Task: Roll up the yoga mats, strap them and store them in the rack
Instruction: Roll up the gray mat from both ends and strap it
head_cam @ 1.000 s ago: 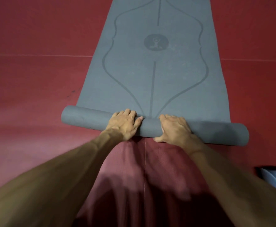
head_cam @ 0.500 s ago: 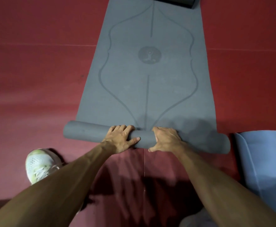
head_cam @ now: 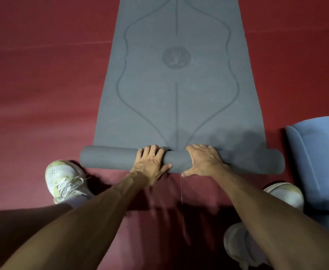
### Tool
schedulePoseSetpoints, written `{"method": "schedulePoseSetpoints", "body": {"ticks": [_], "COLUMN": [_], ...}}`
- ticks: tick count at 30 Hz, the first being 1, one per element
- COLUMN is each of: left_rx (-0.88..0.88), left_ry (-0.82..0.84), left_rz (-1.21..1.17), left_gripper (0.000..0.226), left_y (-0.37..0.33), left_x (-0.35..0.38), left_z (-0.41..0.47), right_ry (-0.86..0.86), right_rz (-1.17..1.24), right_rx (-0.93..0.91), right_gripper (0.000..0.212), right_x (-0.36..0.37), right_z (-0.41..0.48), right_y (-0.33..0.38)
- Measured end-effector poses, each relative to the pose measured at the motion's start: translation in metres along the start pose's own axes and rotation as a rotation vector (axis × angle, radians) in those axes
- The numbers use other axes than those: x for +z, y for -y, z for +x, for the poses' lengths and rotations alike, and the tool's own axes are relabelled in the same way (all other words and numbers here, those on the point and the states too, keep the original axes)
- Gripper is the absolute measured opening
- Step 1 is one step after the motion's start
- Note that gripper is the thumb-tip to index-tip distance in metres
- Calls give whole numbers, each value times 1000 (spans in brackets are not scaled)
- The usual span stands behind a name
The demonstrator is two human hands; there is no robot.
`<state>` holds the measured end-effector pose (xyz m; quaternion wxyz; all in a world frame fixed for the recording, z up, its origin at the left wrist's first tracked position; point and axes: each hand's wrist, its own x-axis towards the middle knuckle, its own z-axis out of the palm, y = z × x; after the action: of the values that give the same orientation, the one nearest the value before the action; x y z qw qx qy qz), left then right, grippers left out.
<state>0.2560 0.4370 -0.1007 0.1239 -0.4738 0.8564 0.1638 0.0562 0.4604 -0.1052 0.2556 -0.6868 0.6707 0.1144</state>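
- left hand (head_cam: 150, 166) fingers (head_cam: 153, 151) curled over the top of the grey roll (head_cam: 109, 157), thumb tucked on the near side; wrapped on it, not a full fist
- right hand (head_cam: 203, 160) same grip, just right of centre; hands close but apart
- grey yoga mat (head_cam: 176, 98) lies on the red floor (head_cam: 42, 94); only the near end is rolled, most of it flat ahead
- step: rolling, early. No strap or rack in view
- next: push roll forward evenly; right end looks slightly nearer, so watch for coning
- blue mat (head_cam: 319, 162) near the roll's right end, white shoe (head_cam: 65, 179) at its left end
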Motion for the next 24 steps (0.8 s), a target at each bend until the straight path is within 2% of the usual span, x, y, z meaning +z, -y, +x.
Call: {"method": "schedulePoseSetpoints", "body": {"ticks": [3, 7, 10, 12, 15, 17, 20, 24], "left_rx": [12, -11, 10, 15, 28, 29, -35, -88], "left_ry": [32, 138, 224, 280, 338, 293, 177, 115], "left_rz": [19, -3, -23, -56, -105, -149, -230, -42], "left_gripper": [86, 61, 61, 60, 60, 59, 56, 51], "left_y": [4, 10, 15, 20, 25, 26, 28, 23], "left_x": [3, -2, -13, -18, -20, -18, -18, -20], "left_z": [11, 29, 47, 60, 70, 72, 78, 85], "right_ry": [-77, -171, -356, -464, -447, -412, -291, -127], "right_rz": [-12, -98, -173, -158, -183, -189, -218, -143], "right_rx": [-32, -102, -78, -38, -7, 22, 9, -38], "right_gripper": [88, 86, 83, 91, 114, 120, 117, 105], "right_x": [9, 5, 15, 29, 42, 39, 18, -12], "right_z": [-2, -1, -9, -13, -9, -2, 11, 36], "right_y": [-1, -5, -3, 3, 11, 11, 7, -4]}}
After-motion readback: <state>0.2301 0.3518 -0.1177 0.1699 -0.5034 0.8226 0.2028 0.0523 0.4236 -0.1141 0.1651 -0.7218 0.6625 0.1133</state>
